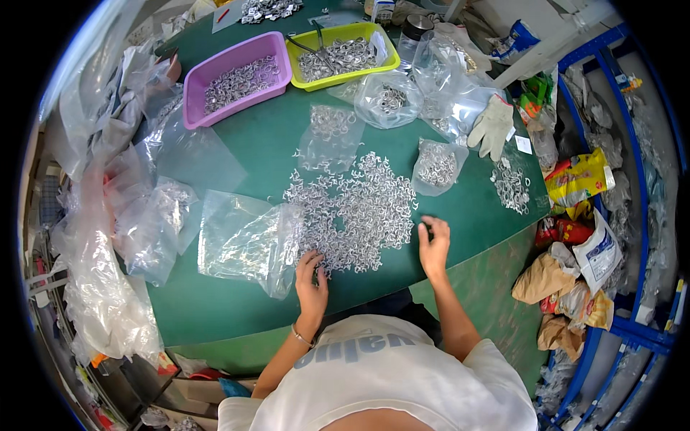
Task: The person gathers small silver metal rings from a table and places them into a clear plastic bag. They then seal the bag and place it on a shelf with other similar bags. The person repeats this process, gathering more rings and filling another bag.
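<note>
A spread heap of small silver C-shaped metal pieces (370, 208) covers the middle of the green table (251, 309). My left hand (311, 284) is at the heap's near left edge, fingers loosely bent and apart, touching or just above the nearest pieces. Right beside it lies a clear plastic bag (237, 237), whose side with the pieces meets the heap. My right hand (434, 248) hovers off the heap's right side, fingers curved and thumb apart, with nothing seen in it.
Behind the heap are a purple basin (194, 100) and a yellow-green basin (384, 61) of metal parts, pliers (323, 50) lying in the latter. Filled bags (437, 167), a white glove (493, 128) and a small ring pile (512, 188) sit right. Plastic sheeting (108, 266) hangs left; blue shelving (640, 287) stands right.
</note>
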`<state>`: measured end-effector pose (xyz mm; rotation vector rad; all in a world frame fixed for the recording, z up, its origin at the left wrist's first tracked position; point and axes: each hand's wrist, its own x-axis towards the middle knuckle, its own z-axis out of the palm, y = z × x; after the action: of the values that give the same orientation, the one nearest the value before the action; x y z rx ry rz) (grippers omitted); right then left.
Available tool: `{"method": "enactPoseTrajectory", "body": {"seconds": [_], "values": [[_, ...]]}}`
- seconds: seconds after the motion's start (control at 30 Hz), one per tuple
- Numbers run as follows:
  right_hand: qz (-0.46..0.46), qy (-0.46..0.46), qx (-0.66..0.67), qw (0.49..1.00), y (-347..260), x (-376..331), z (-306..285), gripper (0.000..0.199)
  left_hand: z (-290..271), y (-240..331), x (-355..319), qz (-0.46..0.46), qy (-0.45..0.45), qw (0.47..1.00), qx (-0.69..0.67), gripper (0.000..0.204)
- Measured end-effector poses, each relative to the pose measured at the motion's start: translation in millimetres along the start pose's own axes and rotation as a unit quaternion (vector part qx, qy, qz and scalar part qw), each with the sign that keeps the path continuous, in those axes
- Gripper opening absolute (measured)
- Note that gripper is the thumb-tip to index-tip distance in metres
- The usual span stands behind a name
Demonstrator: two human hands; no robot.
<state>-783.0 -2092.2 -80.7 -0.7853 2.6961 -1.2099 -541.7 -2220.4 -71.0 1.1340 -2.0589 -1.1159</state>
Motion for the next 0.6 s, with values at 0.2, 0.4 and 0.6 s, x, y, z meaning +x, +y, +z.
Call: {"method": "enactPoseTrajectory", "body": {"seconds": [0.2, 0.4, 0.6], "values": [[0.018, 0.101, 0.169, 0.98, -24, 65, -21, 0.032, 22, 17, 22, 0.051, -0.033, 0.998, -0.029, 0.027], [-0.088, 0.112, -0.019, 0.99, -24, 103, -19, 0.022, 40, 47, 28, 0.177, -0.067, 0.981, -0.038, 0.031], [-0.135, 0.104, 0.073, 0.983, -6, 90, -24, 0.023, -13, 25, -3, 0.057, 0.213, 0.935, 0.278, 0.058]]}}
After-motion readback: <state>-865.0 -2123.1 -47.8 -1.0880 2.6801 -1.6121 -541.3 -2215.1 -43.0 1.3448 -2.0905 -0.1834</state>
